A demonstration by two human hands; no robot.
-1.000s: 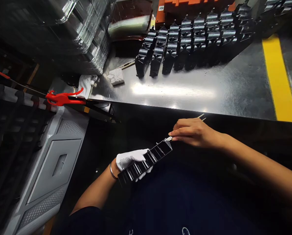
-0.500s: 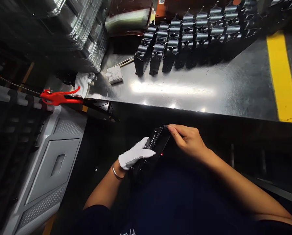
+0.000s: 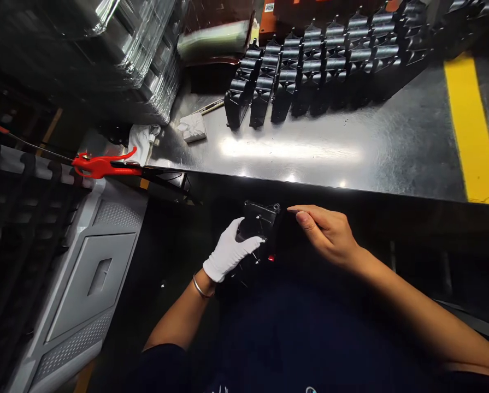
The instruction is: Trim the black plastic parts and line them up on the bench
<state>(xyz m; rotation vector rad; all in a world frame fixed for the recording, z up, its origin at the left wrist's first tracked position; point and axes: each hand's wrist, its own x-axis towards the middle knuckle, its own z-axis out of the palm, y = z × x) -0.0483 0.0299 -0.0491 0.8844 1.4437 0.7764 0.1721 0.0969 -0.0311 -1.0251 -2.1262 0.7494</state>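
Note:
A white glove covers my left hand [image 3: 231, 250], which grips a black part [image 3: 261, 216] by its left side, thumb across its face. The part has small shiny pins and a round hole at its upper right corner. My bare right hand [image 3: 325, 232] is a short way right of the part, apart from it. Thumb and forefinger there pinch a small, thin dark blade-like piece [image 3: 293, 210]. Near the lower right of the part is a small red spot [image 3: 271, 258], whose nature I cannot make out.
Rows of black parts [image 3: 285, 82] stand on the metal table [image 3: 310, 158]. A white block [image 3: 192, 127], a red air gun [image 3: 105, 165] and plastic-wrapped stacks [image 3: 146, 71] are at the left, above a grey crate [image 3: 90, 273]. Yellow tape [image 3: 473, 131] crosses the table at right.
My left hand has turned the black part so its pinned face shows more. My right hand has moved right, away from the part's upper edge, still pinching the thin piece.

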